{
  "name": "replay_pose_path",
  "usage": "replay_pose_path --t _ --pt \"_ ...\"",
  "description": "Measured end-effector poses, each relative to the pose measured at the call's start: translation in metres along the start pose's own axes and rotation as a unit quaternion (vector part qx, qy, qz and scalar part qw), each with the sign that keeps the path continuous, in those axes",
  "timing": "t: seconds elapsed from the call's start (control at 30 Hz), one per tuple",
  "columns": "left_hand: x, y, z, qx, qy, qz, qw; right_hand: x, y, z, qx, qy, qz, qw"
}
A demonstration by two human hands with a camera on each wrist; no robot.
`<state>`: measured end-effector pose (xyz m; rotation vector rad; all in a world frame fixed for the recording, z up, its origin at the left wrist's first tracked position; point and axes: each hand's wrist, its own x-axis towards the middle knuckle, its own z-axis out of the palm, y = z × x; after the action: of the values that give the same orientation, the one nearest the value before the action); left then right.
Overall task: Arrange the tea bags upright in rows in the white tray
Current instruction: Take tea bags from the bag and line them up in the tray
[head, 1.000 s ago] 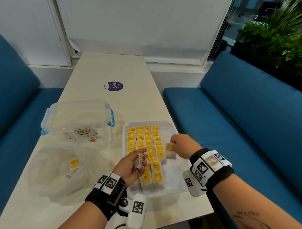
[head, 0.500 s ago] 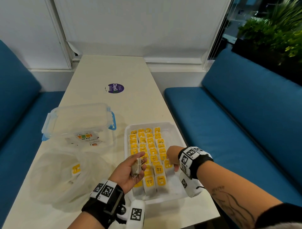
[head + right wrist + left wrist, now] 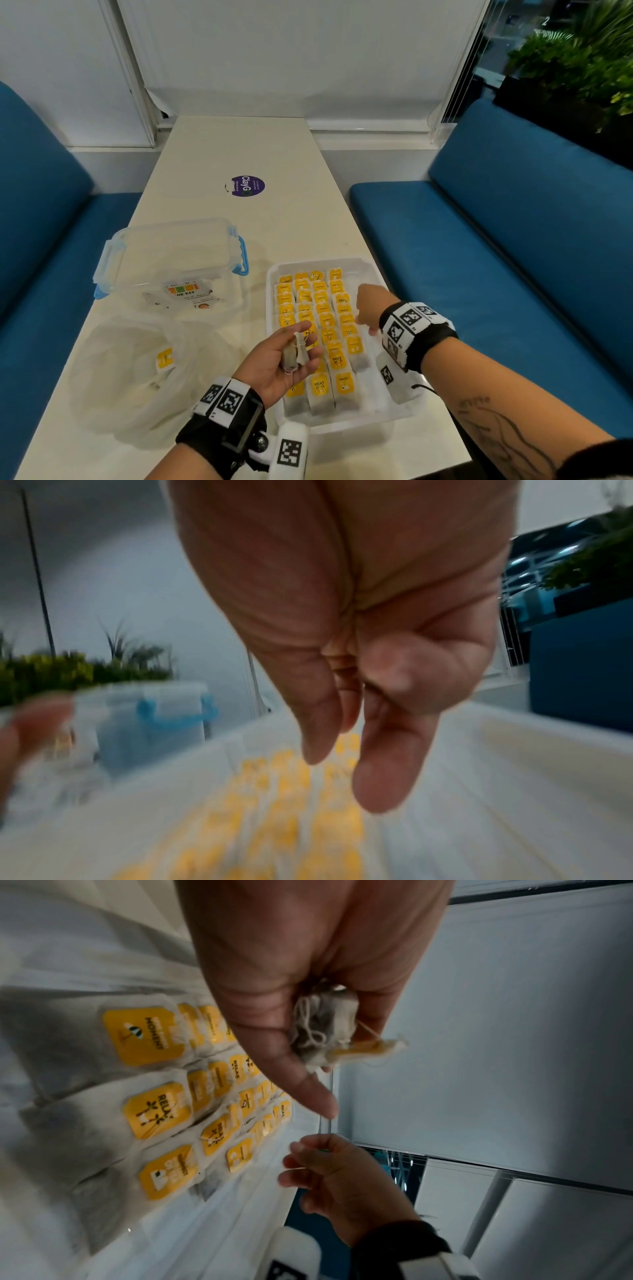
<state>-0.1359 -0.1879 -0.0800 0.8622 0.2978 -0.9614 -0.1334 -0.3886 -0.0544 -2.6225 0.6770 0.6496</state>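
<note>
The left hand (image 3: 274,359) is cupping a crumpled tea bag (image 3: 294,353) over the white tray's (image 3: 373,416) near left corner, the empty right hand (image 3: 368,310) hanging loosely curled over its right side; light and flimsy, it probably wants pinching by its stiffer yellow tag.

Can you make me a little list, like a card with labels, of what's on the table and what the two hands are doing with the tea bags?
left hand: palm up, holds a tea bag with tangled string
right hand: over the tray's right side, fingers loosely curled, holds nothing
white tray: four rows of yellow-tagged tea bags, right side bare
plastic bag: left of tray, one yellow tag shows inside
clear box: blue clips, behind the bag
table: purple sticker farther back
</note>
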Motion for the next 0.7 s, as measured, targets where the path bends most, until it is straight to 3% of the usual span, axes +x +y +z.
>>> replay_pose_path --t 0.1,0.2,0.33,0.43,0.6,0.7 --pt "0.000 0.002 0.004 -0.007 -0.003 -0.005 1.000 -0.027 -0.005 -0.020 0.108 0.030 -0.053 0.992" --pt "0.000 0.002 0.009 -0.008 -0.015 -0.022 1.000 -0.054 -0.013 -0.027 0.194 -0.018 -0.148 0.970" --pt "0.002 0.000 0.017 0.012 -0.018 -0.031 0.999 -0.074 -0.027 -0.010 0.168 -0.034 -0.222 0.960" --pt "0.005 -0.004 0.021 0.031 -0.016 -0.010 0.999 -0.085 -0.035 0.007 0.195 -0.016 -0.202 0.960" --pt "0.006 -0.004 0.021 0.020 0.010 0.019 1.000 -0.079 -0.033 0.014 0.191 0.088 -0.142 0.967" --pt "0.003 -0.002 0.017 0.008 0.026 0.022 0.999 -0.072 -0.024 0.007 0.217 0.086 -0.125 0.964"
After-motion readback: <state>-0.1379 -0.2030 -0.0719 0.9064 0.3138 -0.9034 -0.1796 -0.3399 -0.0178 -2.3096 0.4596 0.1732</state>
